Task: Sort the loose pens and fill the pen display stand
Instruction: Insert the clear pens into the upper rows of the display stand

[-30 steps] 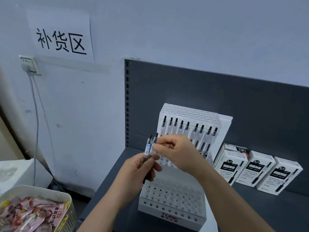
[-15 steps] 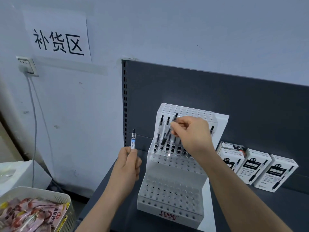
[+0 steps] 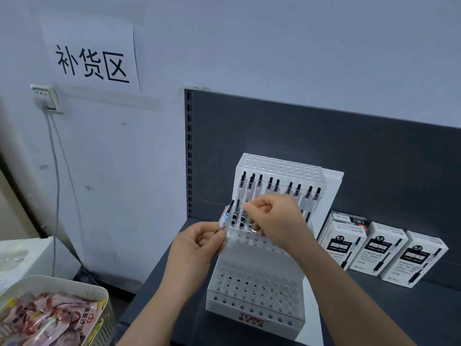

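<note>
Clear pen (image 3: pixel 225 218) sits pinched in left hand (image 3: pixel 197 243) beside white display stand (image 3: pixel 257 310). Right hand (image 3: pixel 277 221) curls over its middle tier; whether it holds anything is unclear.

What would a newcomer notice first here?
Most likely the two bare hands at centre: the left hand pinches a clear pen with a blue label, the right hand curled beside it, over a white stepped plastic pen stand full of holes. A row of clear black-capped pens stands in its middle step, and a white paper sign with bold black characters hangs on the wall upper left.
</note>
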Action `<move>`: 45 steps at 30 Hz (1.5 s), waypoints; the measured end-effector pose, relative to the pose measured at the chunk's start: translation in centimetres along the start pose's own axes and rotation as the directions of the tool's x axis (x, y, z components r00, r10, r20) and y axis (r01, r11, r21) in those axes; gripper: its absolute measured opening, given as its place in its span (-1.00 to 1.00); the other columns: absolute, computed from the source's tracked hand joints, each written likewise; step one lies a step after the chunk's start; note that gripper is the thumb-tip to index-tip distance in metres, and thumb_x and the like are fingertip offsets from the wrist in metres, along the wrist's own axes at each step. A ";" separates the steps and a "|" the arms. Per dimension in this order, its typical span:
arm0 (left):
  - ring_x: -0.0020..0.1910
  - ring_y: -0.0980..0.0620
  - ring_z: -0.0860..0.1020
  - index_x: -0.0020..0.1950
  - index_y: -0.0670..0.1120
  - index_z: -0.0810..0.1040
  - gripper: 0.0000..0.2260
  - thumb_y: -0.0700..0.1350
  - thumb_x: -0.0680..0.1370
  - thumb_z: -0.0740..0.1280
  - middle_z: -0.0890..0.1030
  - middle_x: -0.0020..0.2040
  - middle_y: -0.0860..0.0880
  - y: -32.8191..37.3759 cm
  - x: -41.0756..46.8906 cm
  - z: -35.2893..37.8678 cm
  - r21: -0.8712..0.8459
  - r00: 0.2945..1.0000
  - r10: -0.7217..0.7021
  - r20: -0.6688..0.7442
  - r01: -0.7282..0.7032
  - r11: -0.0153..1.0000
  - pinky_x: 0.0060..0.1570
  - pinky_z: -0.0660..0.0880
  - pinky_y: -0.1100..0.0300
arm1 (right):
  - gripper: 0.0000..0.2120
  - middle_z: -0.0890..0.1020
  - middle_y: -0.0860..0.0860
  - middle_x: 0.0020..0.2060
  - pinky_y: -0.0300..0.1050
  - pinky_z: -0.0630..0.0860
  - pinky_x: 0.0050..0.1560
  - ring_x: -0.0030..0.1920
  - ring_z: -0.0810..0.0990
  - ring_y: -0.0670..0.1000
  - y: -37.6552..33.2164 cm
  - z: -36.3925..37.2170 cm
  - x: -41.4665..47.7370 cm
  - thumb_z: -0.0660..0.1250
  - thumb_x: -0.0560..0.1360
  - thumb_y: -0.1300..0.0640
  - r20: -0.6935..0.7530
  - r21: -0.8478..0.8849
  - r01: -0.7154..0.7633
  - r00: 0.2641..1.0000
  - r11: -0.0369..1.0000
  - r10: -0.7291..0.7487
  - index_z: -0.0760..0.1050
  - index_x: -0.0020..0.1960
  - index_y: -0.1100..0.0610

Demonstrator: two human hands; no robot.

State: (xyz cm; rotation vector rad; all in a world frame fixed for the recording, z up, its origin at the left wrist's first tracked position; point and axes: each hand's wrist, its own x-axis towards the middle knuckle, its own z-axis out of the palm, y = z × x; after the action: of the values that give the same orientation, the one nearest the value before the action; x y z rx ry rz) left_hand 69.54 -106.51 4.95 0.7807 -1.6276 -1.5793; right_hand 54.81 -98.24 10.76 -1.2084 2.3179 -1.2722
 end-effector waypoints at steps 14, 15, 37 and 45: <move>-0.20 0.09 0.62 -0.02 0.09 0.64 -0.86 -0.09 0.59 0.29 0.68 -0.19 0.02 0.8 0.1 2.1 0.199 0.989 0.066 0.129 -0.091 0.976 -0.14 0.56 0.24 | -0.92 0.65 0.13 -0.33 -0.25 0.56 -0.35 -0.41 0.58 -0.07 -0.1 -2.6 -1.4 0.43 0.46 0.29 -0.003 0.392 -0.027 1.000 0.920 0.030 0.57 -0.07 0.26; -0.16 0.12 0.61 0.01 0.13 0.62 -0.88 -0.05 0.58 0.30 0.68 -0.16 0.04 0.8 0.2 1.8 0.254 0.992 0.092 0.091 -0.113 0.961 -0.13 0.55 0.23 | -0.92 0.66 0.13 -0.31 -0.25 0.60 -0.31 -0.38 0.60 -0.06 -0.3 -3.2 -1.1 0.43 0.46 0.29 -0.058 0.423 -0.028 0.997 0.906 0.058 0.57 -0.07 0.25; 0.05 -0.06 0.59 0.15 -0.08 0.62 -0.69 0.02 0.53 0.23 0.65 0.07 0.00 0.6 0.7 0.9 0.801 0.891 0.401 0.212 -0.394 0.452 0.04 0.51 0.05 | -0.84 0.62 -0.05 -0.36 -0.06 0.60 -0.13 -0.32 0.56 -0.11 2.0 -1.0 0.3 0.39 0.50 0.11 -0.197 -0.218 0.123 0.966 0.968 -0.168 0.60 -0.19 0.17; 0.07 -0.01 0.58 0.17 -0.10 0.61 -0.62 0.06 0.54 0.15 0.64 0.07 0.01 0.9 -1.0 5.8 0.727 0.833 0.421 0.360 -0.533 0.433 0.08 0.46 0.11 | -0.58 0.49 -0.08 0.35 -0.30 0.27 0.25 0.37 0.41 -0.08 6.8 -5.7 -7.3 0.18 0.61 -0.08 -0.230 -0.450 -0.041 0.971 0.892 -0.072 0.41 0.41 0.06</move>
State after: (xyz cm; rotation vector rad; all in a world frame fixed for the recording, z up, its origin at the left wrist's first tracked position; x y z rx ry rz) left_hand 65.38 -102.40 5.88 0.5381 -2.4349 -0.3949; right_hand 52.55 -87.43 7.52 -1.2586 2.9061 -0.9499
